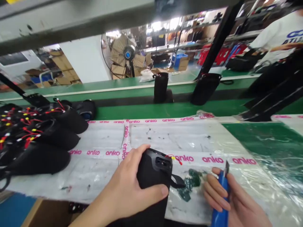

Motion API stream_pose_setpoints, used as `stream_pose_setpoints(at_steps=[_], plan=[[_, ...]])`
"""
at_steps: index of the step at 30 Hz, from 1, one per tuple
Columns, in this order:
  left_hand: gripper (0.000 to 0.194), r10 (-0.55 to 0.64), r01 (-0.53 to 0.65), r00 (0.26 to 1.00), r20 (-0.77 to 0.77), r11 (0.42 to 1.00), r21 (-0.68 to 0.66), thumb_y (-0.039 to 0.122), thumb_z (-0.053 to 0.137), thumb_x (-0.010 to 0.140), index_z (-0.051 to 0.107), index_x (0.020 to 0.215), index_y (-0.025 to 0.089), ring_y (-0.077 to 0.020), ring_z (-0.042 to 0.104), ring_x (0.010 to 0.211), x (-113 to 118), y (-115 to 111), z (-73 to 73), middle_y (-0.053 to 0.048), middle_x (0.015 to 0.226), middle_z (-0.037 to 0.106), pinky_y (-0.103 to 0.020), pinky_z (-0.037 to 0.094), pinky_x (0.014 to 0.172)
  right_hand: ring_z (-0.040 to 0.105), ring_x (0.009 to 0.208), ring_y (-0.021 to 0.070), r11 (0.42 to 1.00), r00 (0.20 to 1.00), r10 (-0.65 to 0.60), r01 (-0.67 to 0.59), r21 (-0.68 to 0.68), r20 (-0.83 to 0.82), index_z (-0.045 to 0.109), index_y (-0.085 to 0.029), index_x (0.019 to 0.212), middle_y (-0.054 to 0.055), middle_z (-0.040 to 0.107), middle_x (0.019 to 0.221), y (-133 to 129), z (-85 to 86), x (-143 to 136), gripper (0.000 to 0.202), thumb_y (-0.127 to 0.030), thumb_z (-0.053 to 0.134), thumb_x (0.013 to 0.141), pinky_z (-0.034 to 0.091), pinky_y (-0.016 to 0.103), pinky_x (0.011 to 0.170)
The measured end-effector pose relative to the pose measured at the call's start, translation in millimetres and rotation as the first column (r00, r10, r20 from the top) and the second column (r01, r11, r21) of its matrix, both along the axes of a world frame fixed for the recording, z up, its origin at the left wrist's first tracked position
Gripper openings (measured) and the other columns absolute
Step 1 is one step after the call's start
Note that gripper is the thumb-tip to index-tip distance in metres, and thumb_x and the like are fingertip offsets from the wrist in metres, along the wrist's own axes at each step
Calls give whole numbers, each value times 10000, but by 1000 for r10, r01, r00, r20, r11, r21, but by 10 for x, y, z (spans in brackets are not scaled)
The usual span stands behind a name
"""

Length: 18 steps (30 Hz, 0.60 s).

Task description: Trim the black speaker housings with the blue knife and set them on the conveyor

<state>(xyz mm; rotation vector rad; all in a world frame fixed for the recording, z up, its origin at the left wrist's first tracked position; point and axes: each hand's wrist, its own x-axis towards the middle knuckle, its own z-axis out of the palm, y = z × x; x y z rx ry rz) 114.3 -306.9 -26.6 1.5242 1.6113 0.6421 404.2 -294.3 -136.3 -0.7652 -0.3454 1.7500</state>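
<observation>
My left hand point(132, 186) is wrapped round a black fabric-covered case point(151, 176), thumb across its front and fingers behind. A dark rectangular socket recess point(163, 162) shows near the case's upper end, with a black strap loop point(177, 182) at its side. Thin red wires with a yellow piece point(174, 158) stick out of the top. In my right hand point(233, 201) is a blue utility knife point(221, 198), its metal blade pointing up. The knife is to the right of the case, apart from it.
Several similar black cases point(47, 154) with red wires stand at the left. Two more black cases point(161, 86) stand on the green conveyor point(132, 110) ahead. Plastic sheeting with anko tape point(94, 153) covers the bench. Behind are a fan point(127, 55) and a person in a white shirt point(279, 34).
</observation>
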Motion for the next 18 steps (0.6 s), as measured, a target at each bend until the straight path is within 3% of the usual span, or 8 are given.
stream_pose_setpoints(at_steps=[3, 11, 14, 18], plan=[[1010, -17, 16, 1000, -17, 998, -64, 598, 858, 759, 433, 1642, 352, -479, 414, 1580, 19, -36, 0, -120, 1736, 443, -748, 337, 1269, 329, 538, 79, 1000, 1000, 3, -3, -1, 23, 739, -262, 996, -59, 371, 725, -9, 20, -1, 259, -493, 846, 944, 407, 181, 472], [975, -58, 49, 991, -123, 996, -69, 643, 796, 832, 410, 1643, 265, -467, 556, 1449, 35, -10, -83, -188, 1621, 513, -686, 475, 1187, 280, 536, 87, 1000, 995, -6, 7, -16, 100, 765, -284, 974, -60, 365, 709, -14, 205, -61, 266, -497, 902, 890, 389, 179, 473], [944, -55, 43, 982, -178, 997, -71, 702, 752, 840, 452, 1606, 239, -481, 683, 1262, 18, 15, -136, -236, 1569, 523, -656, 583, 1027, 293, 549, 92, 999, 989, -12, 19, -46, 147, 765, -293, 987, -58, 380, 717, 0, 319, -123, 280, -519, 900, 892, 384, 182, 495], [735, -76, 110, 963, -258, 987, 120, 692, 823, 787, 590, 1343, 270, -442, 745, 1011, -88, -13, -230, -188, 1280, 686, -563, 632, 791, 341, 512, 104, 995, 978, -23, 42, -86, 209, 747, -310, 991, -48, 446, 704, -120, 443, -204, 288, -598, 758, 989, 383, 241, 492]])
